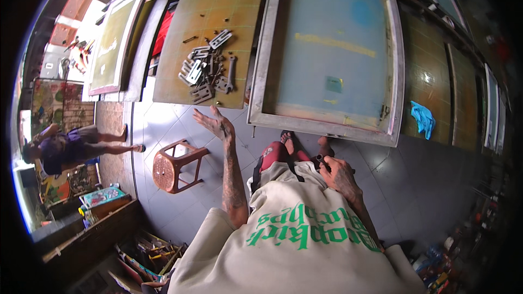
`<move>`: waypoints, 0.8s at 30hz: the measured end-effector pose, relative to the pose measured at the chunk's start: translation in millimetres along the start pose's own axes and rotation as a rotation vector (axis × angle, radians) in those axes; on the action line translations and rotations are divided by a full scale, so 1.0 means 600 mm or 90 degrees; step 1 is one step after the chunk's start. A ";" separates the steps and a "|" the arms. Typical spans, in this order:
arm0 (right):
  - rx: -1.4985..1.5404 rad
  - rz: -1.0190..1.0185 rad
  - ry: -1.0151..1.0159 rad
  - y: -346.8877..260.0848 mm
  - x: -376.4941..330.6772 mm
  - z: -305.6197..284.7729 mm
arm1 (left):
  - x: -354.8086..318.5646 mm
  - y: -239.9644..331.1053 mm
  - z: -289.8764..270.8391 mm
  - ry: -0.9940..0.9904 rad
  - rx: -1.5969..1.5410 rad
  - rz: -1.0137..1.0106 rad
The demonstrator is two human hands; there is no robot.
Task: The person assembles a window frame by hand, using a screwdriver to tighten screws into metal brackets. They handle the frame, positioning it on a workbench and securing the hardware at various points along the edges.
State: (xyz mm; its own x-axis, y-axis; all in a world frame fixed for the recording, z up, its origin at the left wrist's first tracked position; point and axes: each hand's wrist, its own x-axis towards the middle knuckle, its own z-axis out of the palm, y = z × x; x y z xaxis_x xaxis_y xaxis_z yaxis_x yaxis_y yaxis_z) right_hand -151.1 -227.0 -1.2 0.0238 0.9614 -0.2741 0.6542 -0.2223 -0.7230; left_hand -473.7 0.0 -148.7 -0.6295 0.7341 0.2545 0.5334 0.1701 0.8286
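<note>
My left hand (214, 122) is raised in front of me, fingers spread, palm up, holding nothing. It hovers just below the near edge of a yellow-green board (180, 84) that carries a pile of grey metal brackets (206, 71) and a wrench (231, 73). My right hand (336, 172) rests low at my right thigh, fingers curled around a small dark object (319, 158) that I cannot identify. A large aluminium-framed printing screen (327, 49) with blue mesh lies on the table straight ahead, its near frame edge just above my feet.
A brown plastic stool (175, 165) stands on the grey tiled floor to my left. Another person (71, 144) stands farther left. A blue rag (423, 118) lies on the table at right. More framed screens (114, 38) line the table. Boxes of clutter (147, 253) sit at lower left.
</note>
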 end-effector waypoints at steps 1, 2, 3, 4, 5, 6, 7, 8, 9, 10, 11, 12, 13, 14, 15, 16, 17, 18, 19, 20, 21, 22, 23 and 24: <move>0.015 0.000 0.015 -0.003 -0.001 -0.006 | 0.014 -0.003 0.018 -0.018 0.116 0.071; 0.013 -0.017 0.018 -0.004 0.002 -0.008 | 0.028 -0.009 0.036 -0.028 0.222 0.143; 0.005 -0.032 0.011 -0.009 0.010 -0.011 | 0.047 -0.032 0.042 0.024 0.291 0.211; -0.002 -0.051 0.003 -0.014 0.018 -0.014 | 0.072 -0.055 0.040 0.082 0.359 0.280; -0.012 -0.072 -0.001 -0.028 0.026 -0.021 | 0.100 -0.076 0.021 0.027 0.434 0.217; -0.020 -0.076 0.011 -0.036 0.030 -0.025 | 0.091 -0.028 0.017 -0.077 0.555 0.161; -0.025 -0.076 0.049 -0.036 0.030 -0.028 | 0.080 0.034 0.022 -0.201 0.673 0.135; -0.032 -0.057 0.080 -0.047 0.031 -0.032 | 0.072 0.051 0.016 -0.196 0.681 0.166; -0.029 -0.061 0.087 -0.041 0.035 -0.028 | 0.066 0.067 0.010 -0.187 0.690 0.198; 0.000 -0.067 0.079 -0.054 0.047 -0.026 | 0.087 -0.006 0.007 -0.013 0.527 0.275; 0.026 -0.050 0.081 -0.064 0.056 -0.029 | 0.036 0.095 -0.011 0.023 0.133 0.146; 0.074 -0.012 0.082 -0.084 0.059 -0.038 | -0.002 0.152 -0.027 -0.099 0.034 0.196; 0.121 0.039 0.100 -0.099 0.056 -0.045 | -0.041 0.197 -0.038 -0.239 -0.077 0.248; 0.463 0.088 0.034 -0.070 0.074 -0.001 | -0.072 0.224 -0.062 -0.363 -0.180 0.287; 0.502 0.084 0.047 -0.063 0.088 0.023 | -0.095 0.241 -0.081 -0.539 -0.235 0.192; 0.482 0.074 0.091 -0.050 0.092 0.042 | -0.115 0.258 -0.101 -0.711 -0.282 0.091; 0.459 0.060 0.129 -0.040 0.099 0.062 | -0.127 0.266 -0.121 -0.867 -0.327 -0.018; 0.373 0.042 0.198 -0.028 0.104 0.079 | -0.135 0.272 -0.133 -1.017 -0.372 -0.135; 0.447 0.042 0.159 -0.020 0.101 0.071 | -0.136 0.275 -0.136 -1.068 -0.373 -0.127; 0.572 0.091 0.096 -0.045 0.089 0.038 | -0.134 0.275 -0.140 -1.113 -0.375 -0.119; 0.582 0.091 0.073 -0.051 0.078 0.020 | -0.127 0.282 -0.132 -1.227 -0.368 -0.139; 0.591 0.094 0.049 -0.054 0.072 0.013 | -0.135 0.287 -0.135 -1.203 -0.385 -0.155; 0.622 0.062 0.080 -0.055 0.073 0.022 | -0.153 0.293 -0.139 -1.170 -0.409 -0.170; 0.653 0.031 0.112 -0.056 0.073 0.037 | -0.161 0.296 -0.142 -1.137 -0.431 -0.185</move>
State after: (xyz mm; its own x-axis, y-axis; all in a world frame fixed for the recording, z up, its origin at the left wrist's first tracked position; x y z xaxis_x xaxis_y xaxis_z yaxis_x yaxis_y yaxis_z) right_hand -188.9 -181.2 -3.2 0.1973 0.9392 -0.2810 -0.3053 -0.2134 -0.9280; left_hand -366.2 -96.9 16.4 0.8059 0.5279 -0.2679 -0.0149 0.4705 0.8823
